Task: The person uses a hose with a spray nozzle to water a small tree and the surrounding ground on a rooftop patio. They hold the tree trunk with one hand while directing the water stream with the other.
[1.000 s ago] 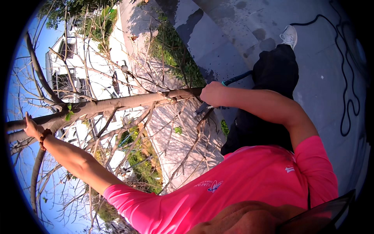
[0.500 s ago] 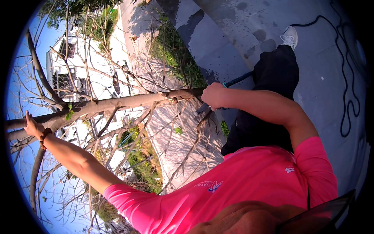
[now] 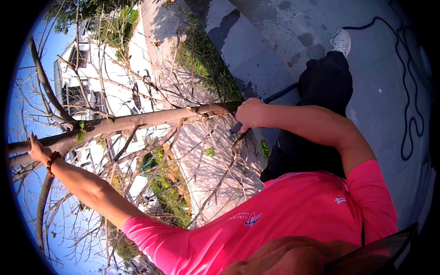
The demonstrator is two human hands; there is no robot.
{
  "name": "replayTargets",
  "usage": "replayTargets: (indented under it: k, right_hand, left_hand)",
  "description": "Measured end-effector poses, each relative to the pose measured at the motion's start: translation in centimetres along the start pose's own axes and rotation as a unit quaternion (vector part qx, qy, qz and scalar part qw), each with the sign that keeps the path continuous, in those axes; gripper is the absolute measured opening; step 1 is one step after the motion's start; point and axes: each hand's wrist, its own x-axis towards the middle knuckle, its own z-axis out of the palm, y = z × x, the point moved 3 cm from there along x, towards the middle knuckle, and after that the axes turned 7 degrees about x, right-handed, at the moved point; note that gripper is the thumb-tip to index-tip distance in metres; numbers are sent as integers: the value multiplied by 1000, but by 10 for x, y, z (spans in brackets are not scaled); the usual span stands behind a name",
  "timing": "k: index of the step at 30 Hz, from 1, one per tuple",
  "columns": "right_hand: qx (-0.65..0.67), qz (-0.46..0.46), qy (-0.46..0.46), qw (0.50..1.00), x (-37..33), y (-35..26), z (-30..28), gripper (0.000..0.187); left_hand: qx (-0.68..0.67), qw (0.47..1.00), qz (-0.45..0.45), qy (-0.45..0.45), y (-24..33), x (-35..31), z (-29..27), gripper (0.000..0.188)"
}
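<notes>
A bare tree limb (image 3: 151, 118) stretches across the left half of the view, forking toward its far left end. My left hand (image 3: 40, 151), with a beaded bracelet (image 3: 52, 160) at the wrist, grasps the limb near that fork. One finger points up over the bark; the others are mostly hidden. Beside the limb's right end, my right hand (image 3: 252, 112) is closed round a dark rod-like tool (image 3: 282, 93) with a teal band. Its dark tip (image 3: 236, 128) sticks out below the fist. I cannot make out the tool's exact kind.
Thin twigs (image 3: 215, 181) spread below and above the limb. A grey ledge with wet patches (image 3: 314, 51) lies at the upper right, under my shoe (image 3: 341, 42). A black hose or cable (image 3: 405, 87) loops along the right. Paving (image 3: 197, 151) and a white building (image 3: 119, 91) are beyond.
My right hand and the tool's dark tip have shifted very slightly. My left hand stays at the same spot on the limb.
</notes>
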Motion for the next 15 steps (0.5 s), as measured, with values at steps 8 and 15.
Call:
replayTargets:
  k: [8, 15]
  right_hand:
    - [28, 30, 103, 994, 7, 18, -18, 42]
    - [5, -9, -43, 999, -1, 0, 0, 44]
  left_hand:
    - [-15, 999, 23, -20, 2, 1, 4, 39]
    - [-1, 999, 32, -18, -5, 11, -6, 43]
